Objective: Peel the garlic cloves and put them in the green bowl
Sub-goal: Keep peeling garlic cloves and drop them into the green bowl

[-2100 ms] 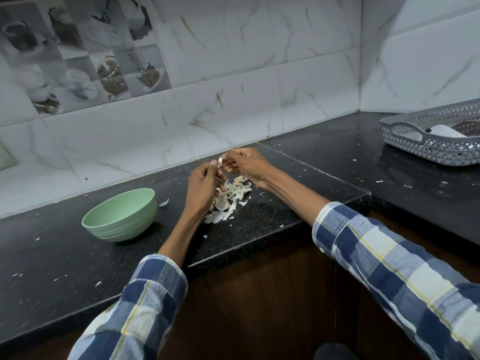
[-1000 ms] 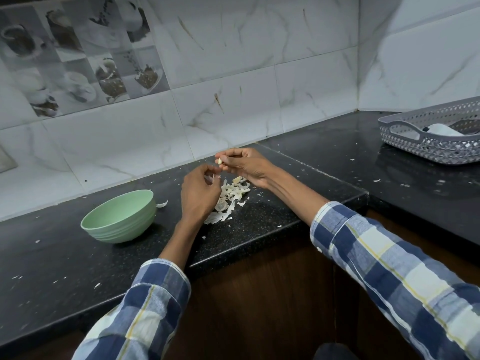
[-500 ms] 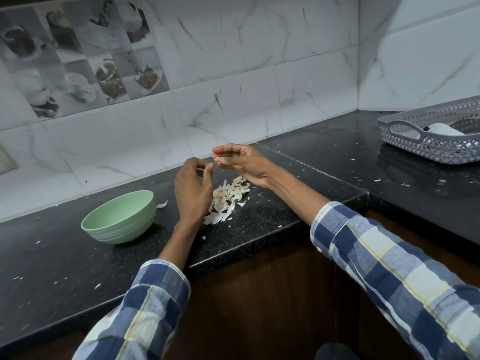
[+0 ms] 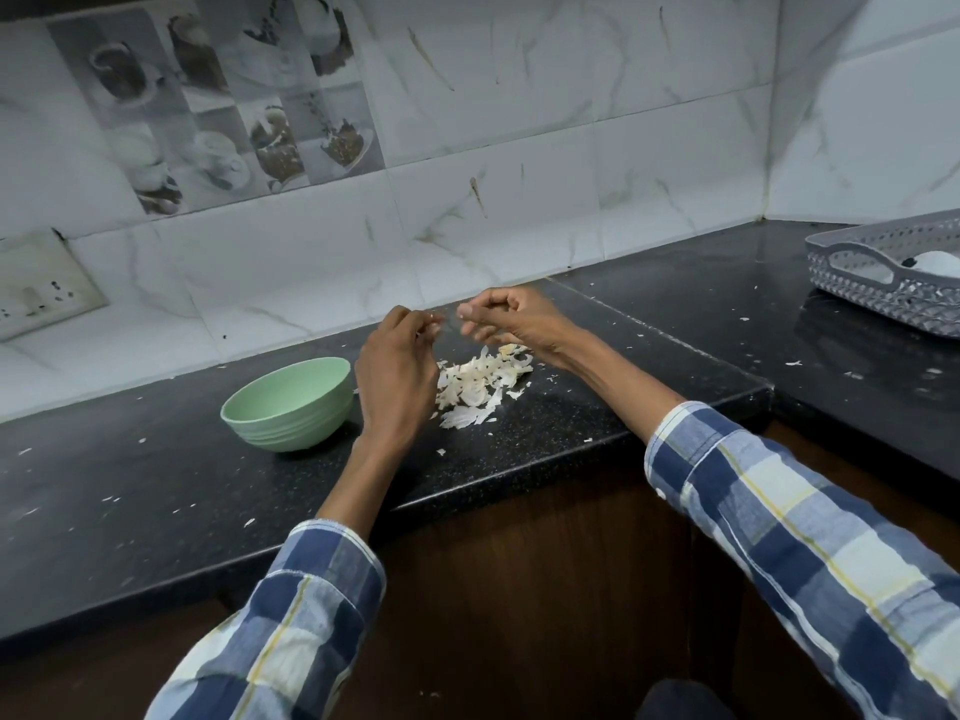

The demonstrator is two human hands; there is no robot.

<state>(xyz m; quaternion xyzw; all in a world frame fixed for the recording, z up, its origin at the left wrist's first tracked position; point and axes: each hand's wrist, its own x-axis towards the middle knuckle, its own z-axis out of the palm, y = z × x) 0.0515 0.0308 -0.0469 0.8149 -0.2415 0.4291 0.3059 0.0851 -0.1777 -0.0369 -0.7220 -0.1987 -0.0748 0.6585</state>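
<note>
A pale green, round, ribbed plastic bowl (image 4: 288, 402) sits upright on the black speckled countertop (image 4: 156, 485). Just right of it lies a heap of whitish, papery garlic skins (image 4: 480, 379); any held clove is too blurred to tell.

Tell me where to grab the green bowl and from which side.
Grip the green bowl by its rim, on the right edge nearest the left hand, thumb inside and fingers outside. It stands upright with its mouth open, and the curved wall offers little else to pinch. Come from above to avoid the peel pile.
</note>
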